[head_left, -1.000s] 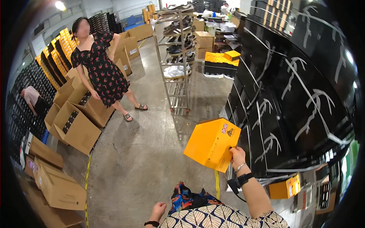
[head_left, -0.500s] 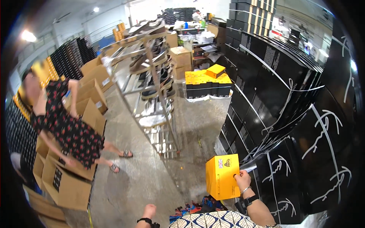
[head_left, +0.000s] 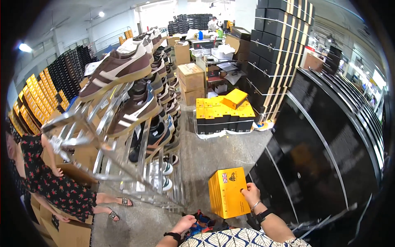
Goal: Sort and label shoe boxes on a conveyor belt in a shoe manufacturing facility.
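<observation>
My right hand [head_left: 251, 195] grips a yellow shoebox [head_left: 226, 191] by its right edge, with the thumb at a small hole in the side. The box is held tilted in front of my body, above the floor. My left hand [head_left: 185, 223] is closed in a loose fist low in front of me, apart from the box, and nothing shows in it. To its left stands a metal rack [head_left: 142, 181] with many sneakers. A brown sneaker [head_left: 119, 72] with a pale stripe lies on its top level.
A pile of yellow-topped shoeboxes [head_left: 205, 113] stands on the floor ahead. Tall strapped stacks of black boxes [head_left: 317, 144] line my right. At far left a person in a floral dress [head_left: 53, 181] bends over open cartons [head_left: 72, 234]. A paper-laden table [head_left: 218, 55] is farther back.
I have moved forward, so the rack and the shoebox pile look nearer. The yellow shoebox stays in my right hand. My left hand has shifted right, toward my middle.
</observation>
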The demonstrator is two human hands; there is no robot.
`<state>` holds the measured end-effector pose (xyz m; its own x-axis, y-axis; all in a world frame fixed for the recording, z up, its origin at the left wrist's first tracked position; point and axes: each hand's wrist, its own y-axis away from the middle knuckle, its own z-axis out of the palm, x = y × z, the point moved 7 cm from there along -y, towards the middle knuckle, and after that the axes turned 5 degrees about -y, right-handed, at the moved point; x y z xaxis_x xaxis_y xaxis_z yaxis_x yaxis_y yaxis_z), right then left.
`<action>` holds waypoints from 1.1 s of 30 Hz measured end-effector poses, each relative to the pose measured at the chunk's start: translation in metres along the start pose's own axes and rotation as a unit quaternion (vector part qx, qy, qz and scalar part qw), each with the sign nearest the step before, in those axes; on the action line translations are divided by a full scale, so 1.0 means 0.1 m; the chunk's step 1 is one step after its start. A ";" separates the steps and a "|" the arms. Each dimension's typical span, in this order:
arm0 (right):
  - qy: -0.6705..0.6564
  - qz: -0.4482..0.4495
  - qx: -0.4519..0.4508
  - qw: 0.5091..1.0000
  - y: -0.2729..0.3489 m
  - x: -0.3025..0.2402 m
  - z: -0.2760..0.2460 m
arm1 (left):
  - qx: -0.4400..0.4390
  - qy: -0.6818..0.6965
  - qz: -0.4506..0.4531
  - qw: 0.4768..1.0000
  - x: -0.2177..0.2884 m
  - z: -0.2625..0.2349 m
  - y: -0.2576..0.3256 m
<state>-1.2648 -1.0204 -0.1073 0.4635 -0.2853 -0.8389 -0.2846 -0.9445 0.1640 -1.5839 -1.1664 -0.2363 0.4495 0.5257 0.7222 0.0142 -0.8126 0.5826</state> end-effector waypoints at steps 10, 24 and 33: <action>-0.136 0.096 0.121 0.979 -2.23 0.16 0.35 | 0.098 0.235 -0.088 0.963 0.99 -1.33 -2.86; -0.128 0.253 0.209 0.936 -4.80 -0.69 0.14 | -0.095 -0.306 0.307 0.896 3.53 -1.65 -6.05; -0.115 0.314 0.362 0.870 -5.80 -0.31 -0.55 | -0.192 -0.447 0.275 0.829 5.13 -1.26 -8.36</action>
<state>-1.0674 -0.4724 -0.1479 -0.1303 -0.5892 -0.7974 -0.9137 -0.2410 0.3273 -1.4777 -0.1858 -0.3055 0.7792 -0.4337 0.4525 -0.6202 -0.6376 0.4570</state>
